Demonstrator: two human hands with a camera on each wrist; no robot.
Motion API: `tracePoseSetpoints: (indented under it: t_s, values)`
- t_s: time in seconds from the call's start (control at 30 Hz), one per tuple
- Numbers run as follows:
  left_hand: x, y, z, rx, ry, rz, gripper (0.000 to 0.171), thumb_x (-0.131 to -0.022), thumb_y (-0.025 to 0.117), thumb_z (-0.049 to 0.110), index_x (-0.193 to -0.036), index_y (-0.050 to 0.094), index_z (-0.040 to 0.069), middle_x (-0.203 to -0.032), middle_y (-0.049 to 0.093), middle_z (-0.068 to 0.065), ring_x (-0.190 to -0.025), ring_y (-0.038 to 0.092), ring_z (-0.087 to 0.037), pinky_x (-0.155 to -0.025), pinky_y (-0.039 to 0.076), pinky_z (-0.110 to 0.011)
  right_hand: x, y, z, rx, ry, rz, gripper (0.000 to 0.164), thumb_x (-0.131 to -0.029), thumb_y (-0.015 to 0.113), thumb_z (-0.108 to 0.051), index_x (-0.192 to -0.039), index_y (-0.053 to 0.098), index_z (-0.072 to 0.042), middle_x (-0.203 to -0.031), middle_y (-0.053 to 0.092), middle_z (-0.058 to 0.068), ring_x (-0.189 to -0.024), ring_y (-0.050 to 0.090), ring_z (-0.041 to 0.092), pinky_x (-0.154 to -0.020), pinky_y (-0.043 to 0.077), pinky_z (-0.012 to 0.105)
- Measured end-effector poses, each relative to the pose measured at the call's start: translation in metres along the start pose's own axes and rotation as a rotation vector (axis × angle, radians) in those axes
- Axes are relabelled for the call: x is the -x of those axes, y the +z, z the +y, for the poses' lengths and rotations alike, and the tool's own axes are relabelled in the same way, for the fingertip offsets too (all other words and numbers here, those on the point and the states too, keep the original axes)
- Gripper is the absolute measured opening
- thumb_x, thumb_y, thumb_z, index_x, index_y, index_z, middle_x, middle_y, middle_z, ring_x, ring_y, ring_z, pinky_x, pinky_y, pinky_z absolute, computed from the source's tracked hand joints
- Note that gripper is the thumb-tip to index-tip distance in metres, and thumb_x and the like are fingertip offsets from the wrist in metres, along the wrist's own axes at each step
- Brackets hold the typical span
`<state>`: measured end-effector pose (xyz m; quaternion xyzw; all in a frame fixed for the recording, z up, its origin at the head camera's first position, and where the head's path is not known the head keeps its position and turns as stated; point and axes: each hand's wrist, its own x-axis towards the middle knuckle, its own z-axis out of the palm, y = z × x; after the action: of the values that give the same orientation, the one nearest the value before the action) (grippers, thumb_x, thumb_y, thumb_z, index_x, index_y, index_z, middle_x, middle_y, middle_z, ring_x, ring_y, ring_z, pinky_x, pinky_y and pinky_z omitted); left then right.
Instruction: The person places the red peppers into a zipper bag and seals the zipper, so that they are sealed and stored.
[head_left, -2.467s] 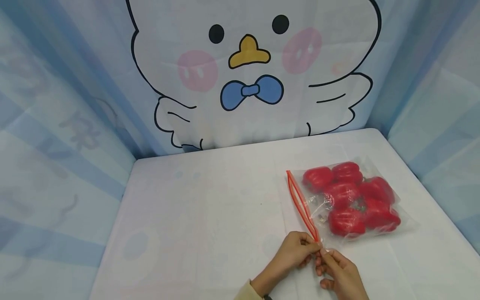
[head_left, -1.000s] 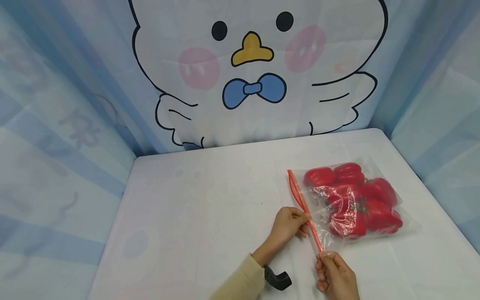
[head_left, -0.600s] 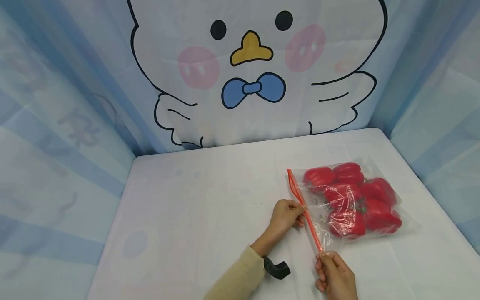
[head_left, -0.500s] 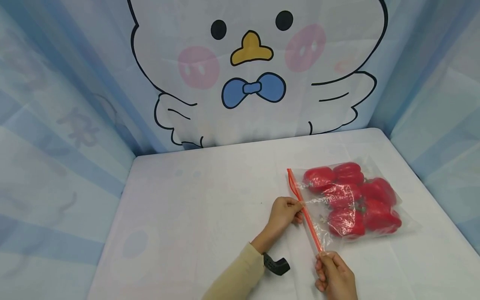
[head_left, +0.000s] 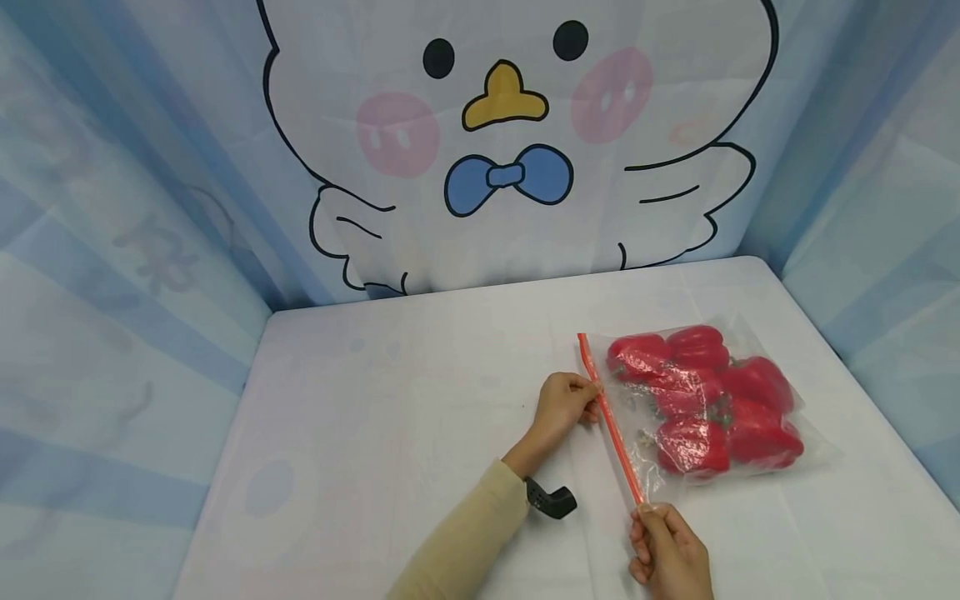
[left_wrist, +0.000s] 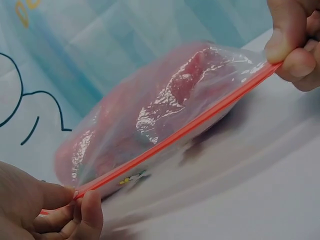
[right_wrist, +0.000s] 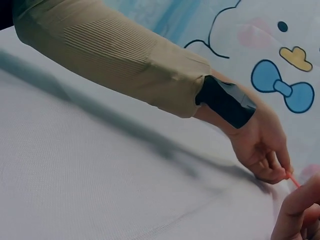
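A clear zip bag (head_left: 637,433) lies on the right side of the table, its red zip edge (head_left: 618,446) toward the left. Several red bell peppers (head_left: 693,446) fill it. My left hand (head_left: 562,408) pinches the zip between thumb and finger, in its upper part. At the near end of the same strip, my right hand (head_left: 671,550) grips the corner. The left wrist view shows the zip (left_wrist: 175,136) stretched straight between both hands, pressed together along that length. In the right wrist view the left hand (right_wrist: 262,145) holds the red strip, and most of the bag is out of frame.
The white table (head_left: 375,450) runs up to a curtain (head_left: 502,242) printed with a cartoon bird. Curtains also close off both sides. A black wrist device (head_left: 551,500) sticks out below the beige left sleeve (head_left: 468,533).
My left hand has slid along the zip from beside the right hand toward the far end, and the gap in the strip has closed behind it. The right hand stays at the near corner.
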<state>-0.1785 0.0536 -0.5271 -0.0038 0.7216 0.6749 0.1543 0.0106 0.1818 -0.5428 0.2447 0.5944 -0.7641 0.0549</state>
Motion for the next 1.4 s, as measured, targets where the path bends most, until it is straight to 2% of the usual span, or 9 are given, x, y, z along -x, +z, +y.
tracePoseSetpoints:
  t_s: [0.27, 0.37, 0.5, 0.67, 0.87, 1.07, 1.2, 1.4]
  values:
    - [-0.017, -0.005, 0.003, -0.031, 0.023, 0.024, 0.022, -0.100, 0.069, 0.014, -0.092, 0.074, -0.007, -0.064, 0.065, -0.005, -0.049, 0.059, -0.006, -0.052, 0.056, -0.023, 0.000, 0.000, -0.001, -0.010, 0.035, 0.024, 0.026, -0.108, 0.054, -0.017, -0.085, 0.065, -0.020, -0.071, 0.056, -0.008, -0.055, 0.043, 0.004, -0.044, 0.040, 0.020]
    - [-0.023, -0.007, 0.004, -0.032, 0.018, 0.012, 0.022, -0.100, 0.069, 0.013, -0.092, 0.074, -0.007, -0.064, 0.065, -0.004, -0.050, 0.059, -0.007, -0.052, 0.057, -0.024, 0.001, 0.001, -0.002, -0.007, 0.038, 0.029, 0.025, -0.108, 0.054, -0.018, -0.085, 0.065, -0.019, -0.071, 0.056, -0.008, -0.054, 0.043, 0.004, -0.044, 0.041, 0.020]
    - [-0.027, -0.006, 0.005, -0.026, 0.009, -0.001, 0.022, -0.100, 0.069, 0.013, -0.091, 0.074, -0.006, -0.064, 0.064, -0.001, -0.051, 0.060, -0.007, -0.053, 0.057, -0.023, 0.001, 0.004, -0.004, -0.014, 0.026, 0.044, 0.025, -0.108, 0.055, -0.020, -0.085, 0.064, -0.018, -0.071, 0.056, -0.008, -0.054, 0.043, 0.004, -0.044, 0.041, 0.020]
    - [-0.030, -0.004, 0.006, -0.029, 0.023, 0.018, 0.023, -0.100, 0.069, 0.013, -0.093, 0.075, -0.008, -0.065, 0.064, -0.001, -0.051, 0.059, -0.006, -0.052, 0.054, -0.022, 0.000, 0.008, -0.006, -0.044, 0.004, 0.081, 0.026, -0.108, 0.056, -0.020, -0.084, 0.065, -0.017, -0.070, 0.056, -0.007, -0.053, 0.042, 0.004, -0.044, 0.041, 0.020]
    - [-0.032, -0.004, 0.012, -0.028, 0.010, 0.042, 0.022, -0.100, 0.069, 0.013, -0.096, 0.076, -0.007, -0.068, 0.067, -0.003, -0.054, 0.059, -0.005, -0.053, 0.051, -0.019, 0.002, 0.008, -0.006, -0.047, 0.035, 0.121, 0.029, -0.108, 0.055, -0.018, -0.080, 0.064, -0.018, -0.067, 0.054, -0.006, -0.050, 0.042, 0.005, -0.044, 0.043, 0.022]
    - [-0.040, -0.010, 0.017, -0.021, 0.008, 0.049, 0.022, -0.100, 0.069, 0.013, -0.099, 0.077, -0.007, -0.070, 0.067, -0.003, -0.055, 0.060, -0.005, -0.056, 0.054, -0.021, 0.001, 0.011, -0.009, -0.086, -0.009, 0.134, 0.029, -0.107, 0.056, -0.014, -0.079, 0.064, -0.016, -0.066, 0.053, -0.005, -0.049, 0.040, 0.004, -0.042, 0.043, 0.022]
    - [-0.049, -0.015, 0.017, -0.023, 0.000, 0.072, 0.021, -0.100, 0.069, 0.011, -0.099, 0.076, -0.008, -0.067, 0.064, -0.001, -0.054, 0.059, -0.006, -0.055, 0.053, -0.020, 0.000, 0.013, -0.009, -0.086, 0.002, 0.143, 0.030, -0.106, 0.056, -0.012, -0.077, 0.064, -0.017, -0.066, 0.053, -0.005, -0.048, 0.040, 0.004, -0.042, 0.044, 0.022]
    - [-0.063, -0.025, 0.018, -0.035, 0.025, 0.104, 0.022, -0.100, 0.067, 0.010, -0.099, 0.075, -0.011, -0.066, 0.062, -0.001, -0.052, 0.058, -0.006, -0.053, 0.050, -0.019, -0.001, 0.015, -0.008, -0.091, 0.002, 0.143, 0.031, -0.106, 0.057, -0.010, -0.077, 0.065, -0.017, -0.065, 0.053, -0.005, -0.048, 0.039, 0.005, -0.041, 0.043, 0.022]
